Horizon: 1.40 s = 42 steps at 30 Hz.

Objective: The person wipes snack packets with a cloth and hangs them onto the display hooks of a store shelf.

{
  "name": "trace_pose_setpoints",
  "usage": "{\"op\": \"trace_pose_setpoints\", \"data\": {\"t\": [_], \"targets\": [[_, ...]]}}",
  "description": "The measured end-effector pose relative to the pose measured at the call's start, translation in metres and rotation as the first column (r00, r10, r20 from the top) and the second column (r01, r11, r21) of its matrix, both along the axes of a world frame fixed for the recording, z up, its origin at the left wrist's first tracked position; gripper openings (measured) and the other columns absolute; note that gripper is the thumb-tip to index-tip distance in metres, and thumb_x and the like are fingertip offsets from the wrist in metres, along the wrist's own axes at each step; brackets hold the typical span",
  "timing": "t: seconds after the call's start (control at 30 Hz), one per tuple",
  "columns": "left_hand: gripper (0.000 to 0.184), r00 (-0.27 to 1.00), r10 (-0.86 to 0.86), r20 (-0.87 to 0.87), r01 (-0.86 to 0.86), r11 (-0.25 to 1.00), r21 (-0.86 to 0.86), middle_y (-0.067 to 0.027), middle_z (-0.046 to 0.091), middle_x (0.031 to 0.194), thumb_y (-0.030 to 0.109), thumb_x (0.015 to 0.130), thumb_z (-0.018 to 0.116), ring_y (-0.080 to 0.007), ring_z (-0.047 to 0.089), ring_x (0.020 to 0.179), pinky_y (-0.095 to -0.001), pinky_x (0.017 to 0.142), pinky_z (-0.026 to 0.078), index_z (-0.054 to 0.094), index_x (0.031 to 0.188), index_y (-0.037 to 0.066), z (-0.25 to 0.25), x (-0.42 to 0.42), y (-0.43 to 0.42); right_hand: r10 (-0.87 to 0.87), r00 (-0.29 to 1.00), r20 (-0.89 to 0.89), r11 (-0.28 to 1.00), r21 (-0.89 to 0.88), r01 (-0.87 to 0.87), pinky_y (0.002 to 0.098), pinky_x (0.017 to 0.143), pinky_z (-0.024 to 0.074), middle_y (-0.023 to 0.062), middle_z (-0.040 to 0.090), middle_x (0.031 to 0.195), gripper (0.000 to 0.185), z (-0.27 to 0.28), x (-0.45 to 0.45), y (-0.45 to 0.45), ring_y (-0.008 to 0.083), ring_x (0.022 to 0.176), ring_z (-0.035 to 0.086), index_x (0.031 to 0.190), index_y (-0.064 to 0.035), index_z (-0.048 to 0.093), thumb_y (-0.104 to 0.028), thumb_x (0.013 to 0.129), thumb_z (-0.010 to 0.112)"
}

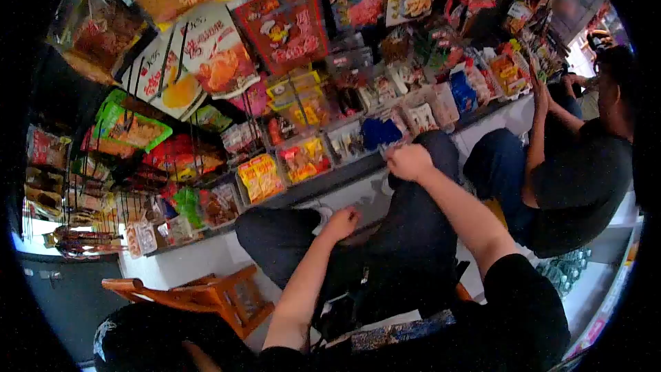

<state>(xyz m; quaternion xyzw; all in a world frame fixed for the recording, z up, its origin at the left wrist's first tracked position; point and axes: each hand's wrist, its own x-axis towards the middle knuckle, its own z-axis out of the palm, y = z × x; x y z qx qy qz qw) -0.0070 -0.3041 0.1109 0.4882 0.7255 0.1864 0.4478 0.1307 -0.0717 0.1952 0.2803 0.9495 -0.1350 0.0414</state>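
Note:
My left hand (342, 224) is low between my knees, its fingers curled in; whether anything is inside them is too small to see. Higher up, my right hand (410, 162) is beside my right knee at the front edge of the snack shelf, with its fingers drawn together; anything between them is hidden. Nearest to it are a dark blue packet (382, 133) in a clear bin and a bin of small white and red packets (421, 118). Farther left along the same row lie red and yellow packets (303, 159) and yellow packets (260, 178).
Large snack bags (281, 27) hang above the bins. At the right sits a person in dark clothes (582, 179), hands raised to the shelf. A wooden chair (237, 300) is at the lower left, with another person's dark clothing (162, 337) below it.

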Motion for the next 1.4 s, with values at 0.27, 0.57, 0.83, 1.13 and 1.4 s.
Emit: {"op": "trace_pose_setpoints", "data": {"t": [0.27,0.57,0.83,1.13,1.4], "targets": [[0.027,0.996,0.081,-0.037,-0.081,0.997,-0.002,-0.0186,0.064,0.095,0.027,0.09,0.054,-0.036,0.062,0.089,-0.0416,0.077,0.048,0.056,0.105,0.005,0.009,-0.008,0.001,-0.037,0.999,-0.026,0.983,-0.183,0.032,0.0464,0.068,0.0509,0.015,0.066,0.084,0.024,-0.012,-0.012,0.007,0.0343,0.077,0.064,0.099,-0.0146,0.063,-0.027,0.083,0.05],[0.015,0.962,0.173,0.212,-0.22,0.95,0.22,-0.0085,0.062,0.081,0.014,0.092,0.051,-0.0169,0.062,0.076,-0.0295,0.069,0.049,0.055,0.096,0.0,0.08,-0.037,0.068,-0.515,0.746,-0.421,0.74,-0.658,0.14,0.04,0.061,0.0483,0.0152,0.065,0.074,0.018,-0.025,-0.017,0.03,0.0293,0.065,0.063,0.089,-0.0047,0.063,-0.02,0.085,0.055],[0.014,0.974,0.188,0.127,-0.22,0.918,0.33,-0.0028,0.057,0.081,0.014,0.095,0.048,-0.0114,0.055,0.071,-0.0265,0.064,0.047,0.054,0.097,0.002,0.186,-0.053,0.191,-0.739,0.427,-0.522,0.588,-0.808,0.029,0.0342,0.055,0.0453,0.0114,0.061,0.067,0.016,-0.038,-0.017,0.053,0.0213,0.056,0.059,0.097,-0.0026,0.059,-0.013,0.086,0.054],[0.025,0.854,0.434,0.287,-0.519,0.744,0.421,-0.009,0.055,0.096,0.016,0.09,0.054,-0.0179,0.059,0.081,-0.0341,0.066,0.054,0.046,0.109,0.001,0.218,-0.108,0.329,-0.549,0.337,-0.765,0.824,-0.563,0.065,0.0389,0.073,0.0466,0.0188,0.061,0.091,0.02,0.075,-0.067,0.145,0.0338,0.082,0.06,0.1,-0.0027,0.058,-0.014,0.084,0.054],[0.054,0.773,0.564,0.291,-0.635,0.693,0.341,-0.0107,0.043,0.127,0.016,0.087,0.055,-0.0256,0.048,0.111,-0.0454,0.083,0.049,0.028,0.133,0.007,0.241,-0.119,0.383,-0.131,0.447,-0.885,0.99,-0.136,0.021,0.0393,0.096,0.041,0.0203,0.048,0.125,0.052,0.099,-0.124,0.217,0.0372,0.114,0.048,0.127,-0.0009,0.043,-0.013,0.078,0.057]]}}
